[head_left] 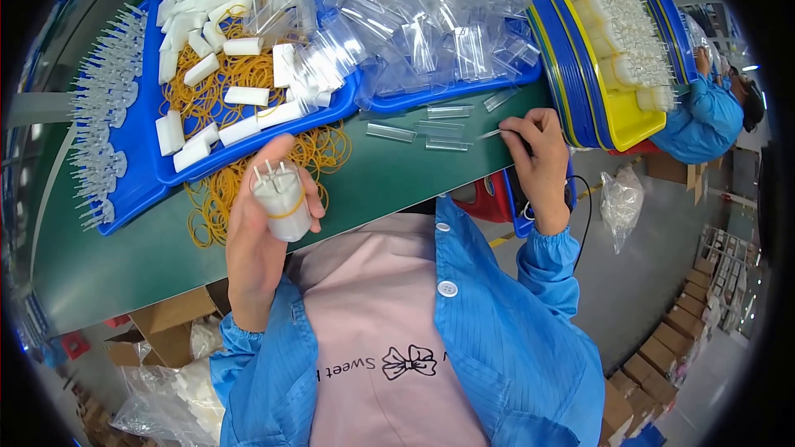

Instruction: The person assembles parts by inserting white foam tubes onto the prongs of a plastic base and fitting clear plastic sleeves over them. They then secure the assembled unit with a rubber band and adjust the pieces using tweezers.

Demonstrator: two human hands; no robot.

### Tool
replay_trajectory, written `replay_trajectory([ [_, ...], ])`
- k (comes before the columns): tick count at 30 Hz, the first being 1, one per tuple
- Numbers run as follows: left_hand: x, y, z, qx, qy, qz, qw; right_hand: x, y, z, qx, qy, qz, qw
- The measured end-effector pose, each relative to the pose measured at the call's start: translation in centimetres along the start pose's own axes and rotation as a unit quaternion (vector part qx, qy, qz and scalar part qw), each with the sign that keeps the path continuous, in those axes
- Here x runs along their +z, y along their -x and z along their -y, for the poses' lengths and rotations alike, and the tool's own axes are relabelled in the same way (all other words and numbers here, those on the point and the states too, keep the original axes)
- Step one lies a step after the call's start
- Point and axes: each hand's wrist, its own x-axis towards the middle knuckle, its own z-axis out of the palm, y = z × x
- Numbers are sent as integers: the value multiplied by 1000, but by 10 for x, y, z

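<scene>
My left hand is wrapped round a white block-like bundle with several pale prongs sticking up from its top. A yellow rubber band circles that bundle. Above the table's front edge, my right hand pinches the end of a thin, clear strip between thumb and forefinger. Beside the strip, several short clear plastic tubes lie on the green table. A loose heap of yellow rubber bands lies behind my left hand.
A blue tray holds white foam blocks and rubber bands; a second blue tray is heaped with clear tubes. Thin-stemmed clear pieces line the left. Stacked trays stand at right, with a co-worker beyond.
</scene>
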Motion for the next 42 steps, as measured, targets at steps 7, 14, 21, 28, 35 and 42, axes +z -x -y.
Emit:
replay_trajectory([
  [7, -21, 2, 2, -25, 67, 14, 997, -3, 7, 4, -50, 0, -8, 999],
  [14, -10, 3, 2, -11, -18, 2, 1000, -11, 3, 45, 49, -89, -76, 992],
  [21, -10, -1, 5, -35, 35, 59, 997, -11, 10, 32, 78, -241, -219, 942],
  [28, -12, 3, 2, -47, 18, 85, 995, -1, -3, 38, 70, -155, 4, 985],
  [35, -9, 2, 8, -30, -7, 130, 991, -3, -19, 97, 7, -367, -56, 929],
  [42, -9, 6, 11, -42, -32, 131, 990, 28, -27, 130, -22, -552, 163, 818],
])
